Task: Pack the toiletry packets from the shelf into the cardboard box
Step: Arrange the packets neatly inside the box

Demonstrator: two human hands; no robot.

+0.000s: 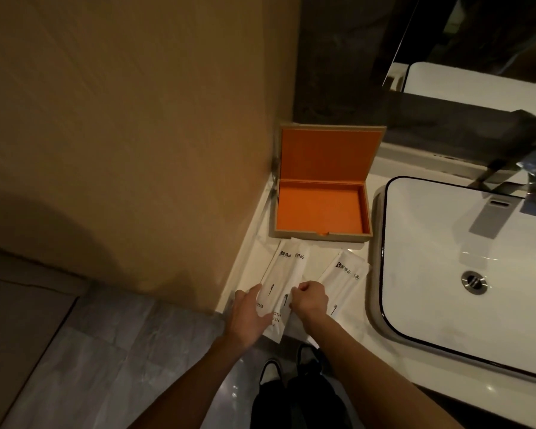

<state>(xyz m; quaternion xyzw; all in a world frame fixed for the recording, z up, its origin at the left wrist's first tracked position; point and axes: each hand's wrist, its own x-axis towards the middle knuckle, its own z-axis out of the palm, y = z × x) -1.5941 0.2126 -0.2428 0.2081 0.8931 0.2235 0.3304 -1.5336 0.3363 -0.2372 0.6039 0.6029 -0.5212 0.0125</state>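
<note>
An open cardboard box (322,233) with an orange lining stands on the white counter against the wall, its lid propped up and its inside empty. In front of it lie white toiletry packets: a comb packet (279,274) at the left, a toothbrush packet (277,320) under it, and another packet (344,280) at the right. My left hand (249,314) lies flat on the near end of the comb and toothbrush packets. My right hand (310,298) is curled and pinches the edge of the packets in the middle.
A white sink basin (446,258) with a metal drain fills the counter to the right, with a dark faucet (514,168) at its back. A tan wall (136,150) borders the counter on the left. Grey floor tiles and my dark shoes show below.
</note>
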